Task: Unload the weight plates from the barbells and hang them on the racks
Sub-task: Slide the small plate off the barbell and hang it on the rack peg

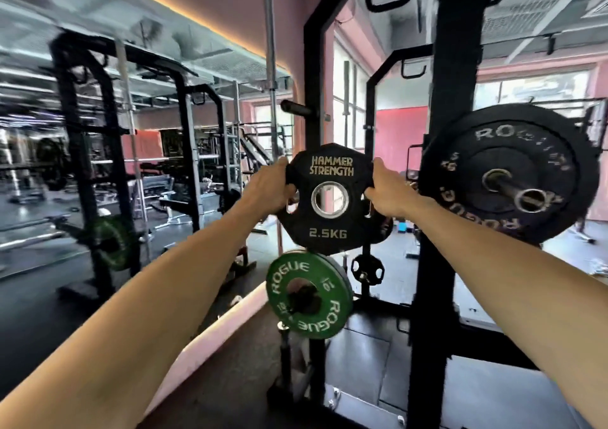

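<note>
A small black plate [329, 228] marked HAMMER STRENGTH 2.5KG is held upright in front of the black rack upright [312, 76]. My left hand [268, 186] grips its left edge and my right hand [388, 195] grips its right edge. Through its steel-ringed hole I see only background. An empty storage peg [294, 108] sticks out of the upright above the plate. A green Rogue 10 plate [309, 293] hangs on a lower peg just below. To the right, a large black Rogue plate [510, 175] sits on a barbell sleeve [526, 195].
A thick black rack post [441, 198] stands close on the right. A small black plate [365, 269] hangs low behind the held one. A mirror on the left shows other racks and a green plate [113, 241]. An upright bar [271, 66] stands beside the rack.
</note>
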A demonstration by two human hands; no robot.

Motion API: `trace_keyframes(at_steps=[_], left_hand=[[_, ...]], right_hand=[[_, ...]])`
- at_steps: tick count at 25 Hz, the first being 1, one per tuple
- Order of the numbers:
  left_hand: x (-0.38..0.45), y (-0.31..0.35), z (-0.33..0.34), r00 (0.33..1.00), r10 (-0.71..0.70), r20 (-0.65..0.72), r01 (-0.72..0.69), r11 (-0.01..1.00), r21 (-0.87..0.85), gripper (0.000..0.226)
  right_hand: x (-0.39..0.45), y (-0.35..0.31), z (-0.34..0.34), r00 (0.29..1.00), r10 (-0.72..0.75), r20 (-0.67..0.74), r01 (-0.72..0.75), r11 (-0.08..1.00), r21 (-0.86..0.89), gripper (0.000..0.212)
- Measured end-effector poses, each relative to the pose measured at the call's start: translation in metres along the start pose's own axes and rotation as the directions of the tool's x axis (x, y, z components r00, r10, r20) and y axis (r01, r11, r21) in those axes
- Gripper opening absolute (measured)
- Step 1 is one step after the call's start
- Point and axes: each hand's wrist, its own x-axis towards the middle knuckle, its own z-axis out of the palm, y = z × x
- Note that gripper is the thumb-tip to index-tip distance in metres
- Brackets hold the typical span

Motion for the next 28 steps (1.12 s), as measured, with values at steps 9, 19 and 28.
trace_keyframes(at_steps=[9, 19, 28], left_hand=[[0.036, -0.180, -0.042, 0.997, -0.070, -0.025, 0.072, 0.995, 0.076, 0.036], [0.138, -0.315, 0.012, 0.996, -0.060, -0.063, 0.065, 0.994, 0.086, 0.025], [0.248, -0.342, 0.082, 0.996, 0.093, -0.014, -0.094, 0.995, -0.031, 0.032]], right_hand=[[0.103, -0.127, 0.111, 0.995, -0.098, 0.036, 0.093, 0.988, 0.123, 0.047], [0.246, -0.144, 0.225, 0.986, -0.165, 0.003, 0.164, 0.981, 0.099, 0.026], [0.327, -0.105, 0.241, 1.000, -0.003, -0.030, 0.003, 1.000, -0.018, 0.040]])
